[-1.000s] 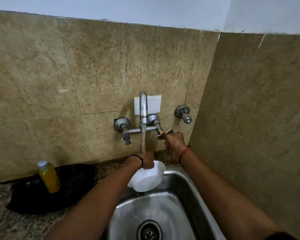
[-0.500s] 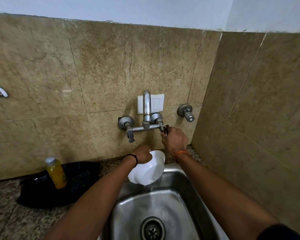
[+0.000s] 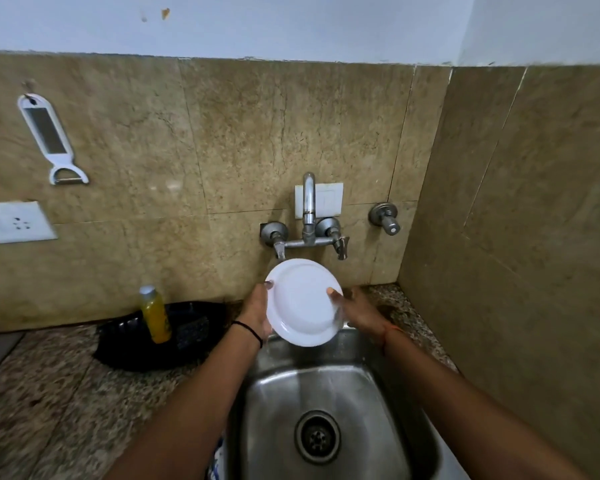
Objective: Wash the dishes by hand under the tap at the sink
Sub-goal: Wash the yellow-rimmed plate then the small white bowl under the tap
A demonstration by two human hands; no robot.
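Note:
A white plate (image 3: 300,303) is held upright over the back of the steel sink (image 3: 278,403), its face turned toward me. My left hand (image 3: 257,310) grips its left rim and my right hand (image 3: 355,311) grips its right rim, thumbs on the front. The wall tap (image 3: 308,216) stands just above the plate; no water runs from its spout. A few drops fall below my left wrist.
A yellow liquid bottle (image 3: 156,315) stands in a black tray (image 3: 160,341) on the granite counter (image 3: 49,393) left of the sink. A white peeler (image 3: 51,140) hangs on the tiled wall above a socket (image 3: 14,221). A tiled side wall (image 3: 534,237) closes the right.
The water has stopped. My right hand left the tap handle and came down to the dish, which both hands now hold upright, higher than before.

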